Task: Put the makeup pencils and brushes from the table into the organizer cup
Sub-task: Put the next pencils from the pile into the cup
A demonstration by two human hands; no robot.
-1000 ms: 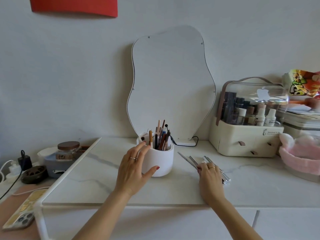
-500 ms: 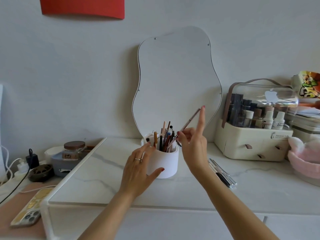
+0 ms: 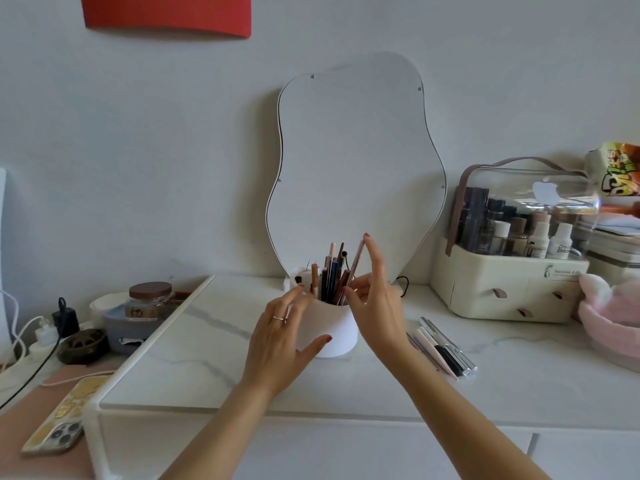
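The white organizer cup (image 3: 334,332) stands on the marble table top in front of the mirror, with several pencils and brushes (image 3: 330,271) upright in it. My left hand (image 3: 282,336) holds the cup's left side, thumb across its front and fingers at the rim. Over the cup's right rim, my right hand (image 3: 375,299) pinches a thin brown-pink pencil (image 3: 356,259) between thumb and fingers, index finger pointing up. The pencil's lower end is inside the cup. Several more pencils and brushes (image 3: 441,344) lie on the table to the right of the cup.
A wavy mirror (image 3: 353,161) leans on the wall behind the cup. A cream cosmetics box (image 3: 505,289) and a pink fluffy item (image 3: 609,317) sit at right. At left, below the table's edge, are a jar (image 3: 150,299), chargers with cables and a phone (image 3: 57,431).
My right hand lifted one pencil from the pile at right, carried it over the cup and lowered it in. My left hand stayed on the cup.
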